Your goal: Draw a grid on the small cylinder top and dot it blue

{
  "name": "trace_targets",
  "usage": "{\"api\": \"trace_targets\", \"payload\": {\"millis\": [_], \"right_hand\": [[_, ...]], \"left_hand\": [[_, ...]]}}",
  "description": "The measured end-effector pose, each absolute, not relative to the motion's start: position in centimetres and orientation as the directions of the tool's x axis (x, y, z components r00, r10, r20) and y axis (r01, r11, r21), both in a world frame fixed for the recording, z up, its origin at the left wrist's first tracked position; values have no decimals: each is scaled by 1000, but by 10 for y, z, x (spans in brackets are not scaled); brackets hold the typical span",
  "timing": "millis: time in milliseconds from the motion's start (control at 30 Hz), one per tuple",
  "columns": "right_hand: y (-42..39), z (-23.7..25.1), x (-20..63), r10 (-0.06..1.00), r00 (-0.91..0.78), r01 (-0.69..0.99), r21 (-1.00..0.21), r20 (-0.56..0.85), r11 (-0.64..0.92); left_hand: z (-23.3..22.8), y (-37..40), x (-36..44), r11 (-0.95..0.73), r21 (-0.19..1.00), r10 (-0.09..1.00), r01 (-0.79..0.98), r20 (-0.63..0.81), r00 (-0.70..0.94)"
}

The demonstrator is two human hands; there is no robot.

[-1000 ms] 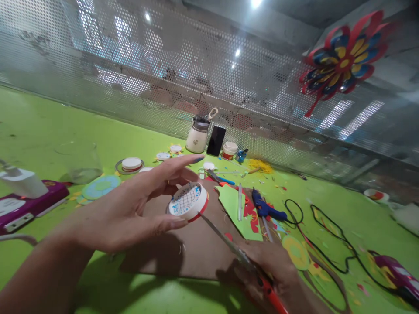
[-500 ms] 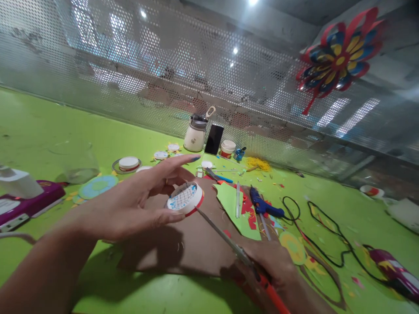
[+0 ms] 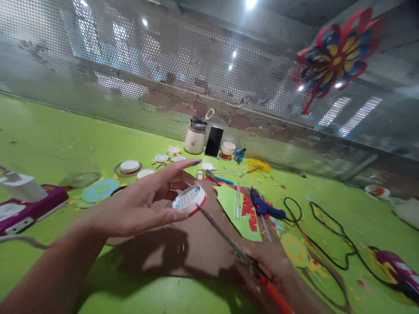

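The left hand (image 3: 137, 209) pinches a round white lid with a red rim (image 3: 190, 199) between thumb and middle fingers, index finger stretched out straight, above the brown board (image 3: 196, 248). The right hand (image 3: 265, 266) grips orange-handled scissors (image 3: 229, 237); their blades, seemingly almost closed, run up-left, tips at the lid's edge.

Round lid (image 3: 189, 199) in left hand (image 3: 140, 207), scissors (image 3: 229, 240) alongside.
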State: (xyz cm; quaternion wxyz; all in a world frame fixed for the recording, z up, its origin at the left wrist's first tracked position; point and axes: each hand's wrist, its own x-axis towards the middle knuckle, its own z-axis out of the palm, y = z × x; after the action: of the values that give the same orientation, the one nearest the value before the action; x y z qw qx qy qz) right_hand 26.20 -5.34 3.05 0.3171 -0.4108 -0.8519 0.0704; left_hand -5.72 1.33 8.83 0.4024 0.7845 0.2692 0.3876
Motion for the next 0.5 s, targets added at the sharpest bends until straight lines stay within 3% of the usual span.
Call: {"api": "trace_targets", "payload": {"millis": [500], "right_hand": [[-52,38,275,765,-575,524,-587,291,617]], "left_hand": [[88,15,-53,-477,878,732,30,378,567]]}}
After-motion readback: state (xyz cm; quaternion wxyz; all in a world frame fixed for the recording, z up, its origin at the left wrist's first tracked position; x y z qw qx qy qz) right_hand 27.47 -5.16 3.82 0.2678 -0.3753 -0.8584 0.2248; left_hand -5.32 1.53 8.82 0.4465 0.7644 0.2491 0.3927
